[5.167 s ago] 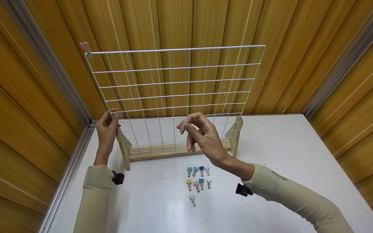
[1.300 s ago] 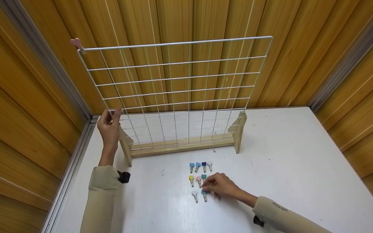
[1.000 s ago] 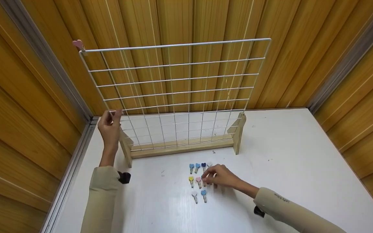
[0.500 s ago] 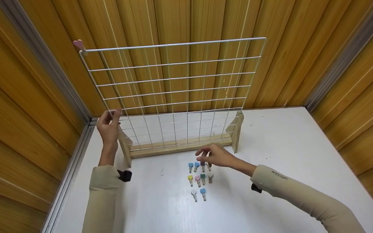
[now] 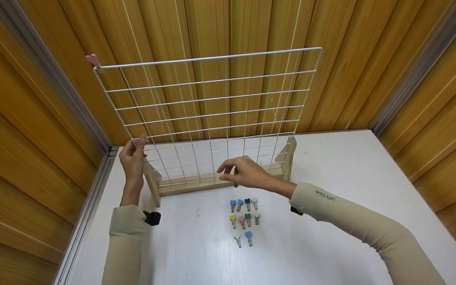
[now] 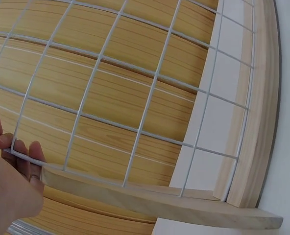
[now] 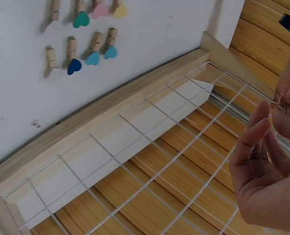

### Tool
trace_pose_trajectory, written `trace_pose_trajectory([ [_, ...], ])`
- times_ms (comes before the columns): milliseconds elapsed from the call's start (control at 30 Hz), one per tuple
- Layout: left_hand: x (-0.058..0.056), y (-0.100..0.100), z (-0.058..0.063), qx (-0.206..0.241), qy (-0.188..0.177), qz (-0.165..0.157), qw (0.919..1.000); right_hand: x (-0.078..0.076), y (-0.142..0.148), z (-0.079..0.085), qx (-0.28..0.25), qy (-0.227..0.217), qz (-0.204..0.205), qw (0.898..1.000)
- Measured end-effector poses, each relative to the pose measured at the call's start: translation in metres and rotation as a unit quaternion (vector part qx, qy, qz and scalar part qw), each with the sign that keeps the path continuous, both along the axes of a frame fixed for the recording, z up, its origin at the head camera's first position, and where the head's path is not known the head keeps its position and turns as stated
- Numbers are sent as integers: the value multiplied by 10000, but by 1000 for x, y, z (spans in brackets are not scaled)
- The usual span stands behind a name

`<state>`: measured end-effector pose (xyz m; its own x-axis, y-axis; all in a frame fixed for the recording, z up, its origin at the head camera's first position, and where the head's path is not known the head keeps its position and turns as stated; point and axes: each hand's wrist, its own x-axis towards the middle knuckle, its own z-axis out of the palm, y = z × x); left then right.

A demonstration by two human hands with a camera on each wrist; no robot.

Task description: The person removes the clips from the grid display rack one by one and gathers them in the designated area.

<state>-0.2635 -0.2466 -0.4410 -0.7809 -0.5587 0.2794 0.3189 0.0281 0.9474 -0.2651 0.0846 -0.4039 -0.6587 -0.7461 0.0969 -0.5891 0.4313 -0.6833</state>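
A white wire grid panel (image 5: 228, 97) stands upright in a wooden base (image 5: 220, 184). My left hand (image 5: 133, 158) grips the grid's left edge; in the left wrist view its fingers (image 6: 20, 152) curl behind the wire. My right hand (image 5: 244, 172) hovers in front of the base, fingers loosely bent, and I see nothing between them. Below it lie small wooden clothespins in rows: blue heart (image 5: 233, 204), dark blue (image 5: 247, 202), yellow (image 5: 232, 219), pink (image 5: 242, 220), green (image 5: 247, 218) and white ones (image 5: 257, 219). One blue-heart clothespin (image 5: 248, 237) lies nearest me.
A pink heart clothespin (image 5: 93, 60) is clipped at the grid's top left corner. Wood-patterned walls (image 5: 418, 99) enclose the white table (image 5: 196, 253) at the back and sides. The base's right upright (image 5: 288, 160) stands past my right hand.
Earlier my right hand held a clothespin near the grid. A blue-heart clothespin now lies in the front row. My right hand touched other clothespins, then rose away to the left. My left hand stayed put.
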Motion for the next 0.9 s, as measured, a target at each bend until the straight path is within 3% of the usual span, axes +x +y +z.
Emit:
trace_pose_trajectory([
  [367, 2, 1, 0, -91, -23, 40, 9999, -2, -27, 51, -351, 198, -7, 9992],
  [667, 1, 0, 2, 18, -27, -28, 10000, -8, -60, 108, -695, 551, 58, 9960],
  [900, -5, 1, 0, 37, -9, -96, 9999, -18, -90, 151, -1056, 889, -205, 9902],
])
